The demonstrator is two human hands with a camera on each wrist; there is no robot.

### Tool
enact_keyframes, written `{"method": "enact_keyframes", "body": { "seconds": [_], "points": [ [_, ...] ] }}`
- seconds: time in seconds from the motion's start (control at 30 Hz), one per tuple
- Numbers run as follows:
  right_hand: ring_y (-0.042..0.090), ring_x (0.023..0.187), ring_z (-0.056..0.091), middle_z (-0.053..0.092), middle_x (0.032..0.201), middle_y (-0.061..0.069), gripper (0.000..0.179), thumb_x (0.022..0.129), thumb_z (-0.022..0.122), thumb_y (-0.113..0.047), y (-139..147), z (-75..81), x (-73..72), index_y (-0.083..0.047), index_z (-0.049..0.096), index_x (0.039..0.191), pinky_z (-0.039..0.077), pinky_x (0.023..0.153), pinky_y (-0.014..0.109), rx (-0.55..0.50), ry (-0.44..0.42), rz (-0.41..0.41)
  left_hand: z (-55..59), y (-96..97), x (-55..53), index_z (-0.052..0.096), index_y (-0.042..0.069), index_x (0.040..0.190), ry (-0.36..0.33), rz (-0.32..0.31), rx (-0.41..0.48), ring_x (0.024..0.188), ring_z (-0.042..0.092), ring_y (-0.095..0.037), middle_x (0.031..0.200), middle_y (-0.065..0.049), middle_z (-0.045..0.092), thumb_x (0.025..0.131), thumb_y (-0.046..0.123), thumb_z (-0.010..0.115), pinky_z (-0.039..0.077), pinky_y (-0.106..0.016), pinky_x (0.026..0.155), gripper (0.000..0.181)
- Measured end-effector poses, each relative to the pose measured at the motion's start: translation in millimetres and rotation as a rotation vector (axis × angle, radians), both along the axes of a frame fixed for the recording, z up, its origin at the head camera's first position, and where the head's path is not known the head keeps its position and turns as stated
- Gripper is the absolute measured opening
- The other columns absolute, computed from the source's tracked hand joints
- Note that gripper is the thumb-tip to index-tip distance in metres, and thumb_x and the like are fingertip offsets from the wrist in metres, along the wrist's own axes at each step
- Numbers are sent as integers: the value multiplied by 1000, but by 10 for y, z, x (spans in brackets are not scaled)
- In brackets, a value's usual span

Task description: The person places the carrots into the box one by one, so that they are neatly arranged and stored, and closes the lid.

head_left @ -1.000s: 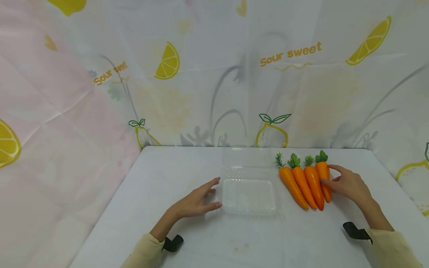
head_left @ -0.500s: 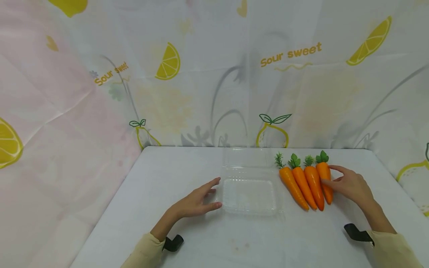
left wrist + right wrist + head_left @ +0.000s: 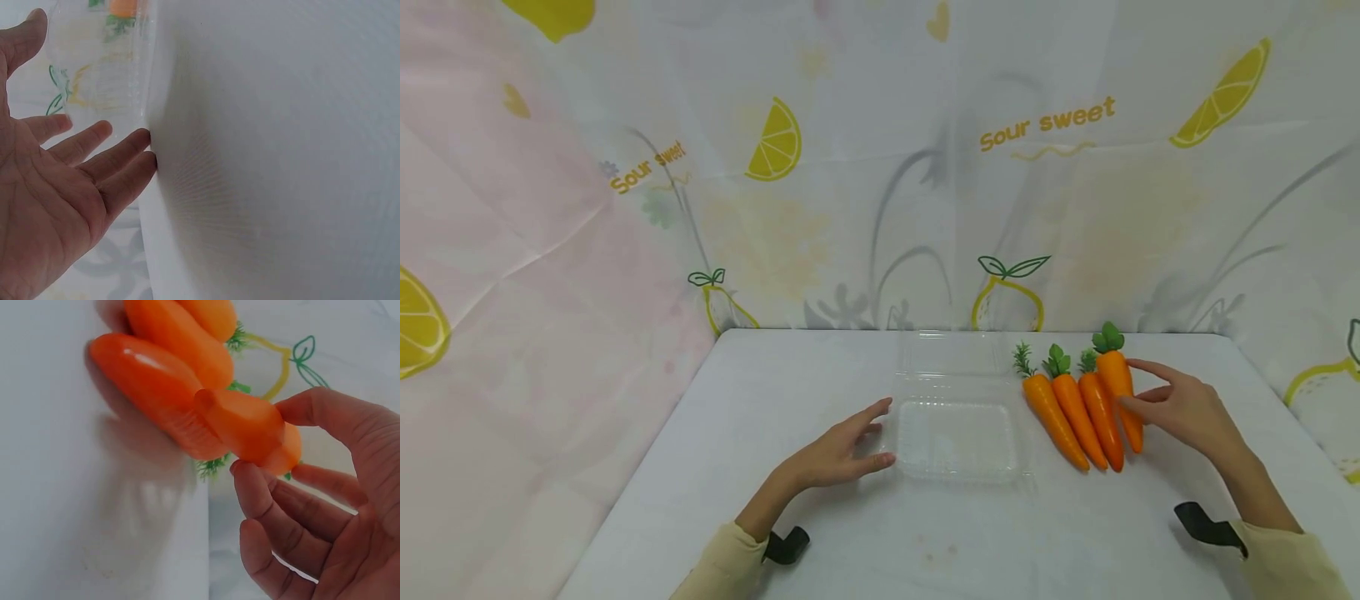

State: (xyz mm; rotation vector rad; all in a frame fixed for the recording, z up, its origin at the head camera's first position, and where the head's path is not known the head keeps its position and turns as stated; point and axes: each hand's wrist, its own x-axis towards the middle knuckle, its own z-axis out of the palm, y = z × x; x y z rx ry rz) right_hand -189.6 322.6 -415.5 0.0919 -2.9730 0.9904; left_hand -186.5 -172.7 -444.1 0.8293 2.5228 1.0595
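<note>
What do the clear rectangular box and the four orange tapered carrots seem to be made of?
Clear box: probably thin, glossy plastic; see-through, with bright edge glints. Orange carrots: possibly plastic or coated foam, smooth and shiny; sharp highlights hint at imitations.

On the patterned backdrop (image 3: 850, 192), "Sour sweet" is printed twice in orange: the left lettering (image 3: 648, 168) is slanted steeply upward, the right lettering (image 3: 1048, 124) is tilted more gently.

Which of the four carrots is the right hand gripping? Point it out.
The rightmost carrot in the head view: the right hand pinches it, while the other three carrots lie ungripped to its left.
</note>
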Motion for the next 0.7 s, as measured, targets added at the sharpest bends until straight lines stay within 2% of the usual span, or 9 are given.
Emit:
{"method": "enact_keyframes", "body": {
  "seconds": [0.37,0.7],
  "points": [
    [36,88,69,70,101,23,70,89,74,-34,-244,102,-13,-2,46,145,57,70,49,-80,45,90,-50,-10,-20,19,19,159,8,5,-13,135,44,-19,159,-3,31,92,54,62,40,-47,107,87],
    [29,88,69,71,97,11,66,86,78,-31,-504,217,-66,-8,52,142,55,71,39,-112,69,177,-32,-10,-9,20,18,159,6,6,-8,136,44,-21,158,-4,31,93,53,62,39,-49,107,86]
  ]
}}
